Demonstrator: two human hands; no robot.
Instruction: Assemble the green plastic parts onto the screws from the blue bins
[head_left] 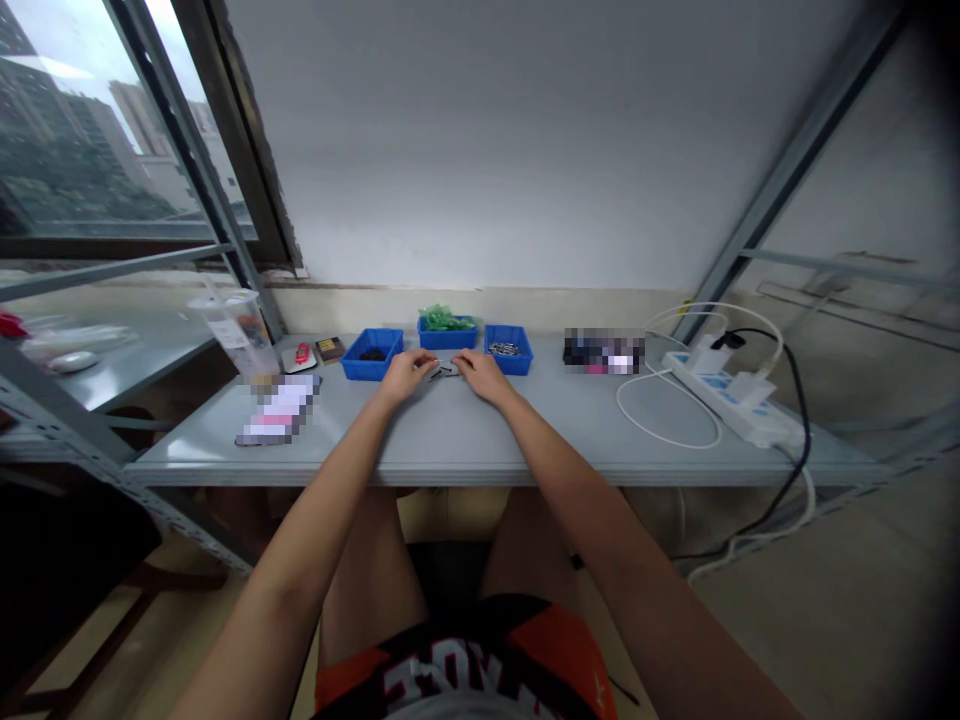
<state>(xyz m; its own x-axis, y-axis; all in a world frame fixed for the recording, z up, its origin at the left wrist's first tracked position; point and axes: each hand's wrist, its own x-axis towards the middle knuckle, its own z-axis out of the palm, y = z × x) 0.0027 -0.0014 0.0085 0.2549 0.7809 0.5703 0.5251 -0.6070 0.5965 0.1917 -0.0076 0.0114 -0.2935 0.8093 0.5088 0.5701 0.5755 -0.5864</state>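
Note:
My left hand [407, 373] and my right hand [480, 374] meet above the middle of the grey table, fingers closed in a pinch. Between the fingertips is a small, thin, silvery and dark piece [445, 369], too small to name; both hands seem to grip it. Behind my left hand stands a blue tray [363, 373] with small dark pieces [373, 355]. A second blue tray [448, 340] holds green plastic packaging [444, 319]. Next to my right hand, a third blue tray [518, 367] contains small shiny metal parts [504, 349].
At the left are a blurred-out phone-like object [281, 410], a clear plastic cup [241, 335], a red item [302, 353] and a small dark box [328, 349]. A blurred-out dark item [604, 352], a white cable [667, 442] and a power strip [731, 402] lie right.

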